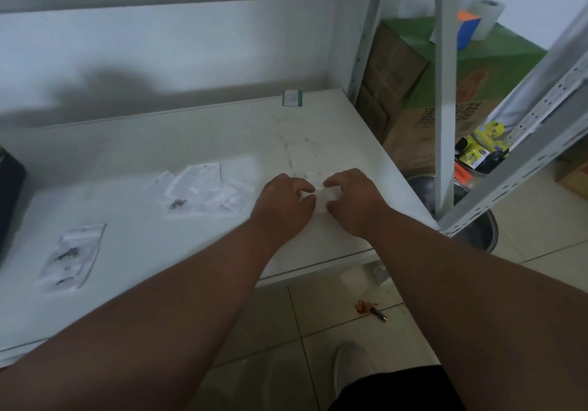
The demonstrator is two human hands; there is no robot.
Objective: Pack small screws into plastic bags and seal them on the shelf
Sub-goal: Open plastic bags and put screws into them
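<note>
Both hands work low on the white shelf [334, 130], the left hand [281, 202] and right hand [358, 199] each with fingers curled, pinching one small plastic bag [323, 196] between them, probably to press its seal shut, while filled bags [71, 253] wait well apart.

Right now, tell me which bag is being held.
The small bag between both hands, left hand and right hand pinching it. The other bags lie untouched to the left.

Small clear plastic bag [323, 196] flat on white shelf [334, 124], near its right front edge.
</note>
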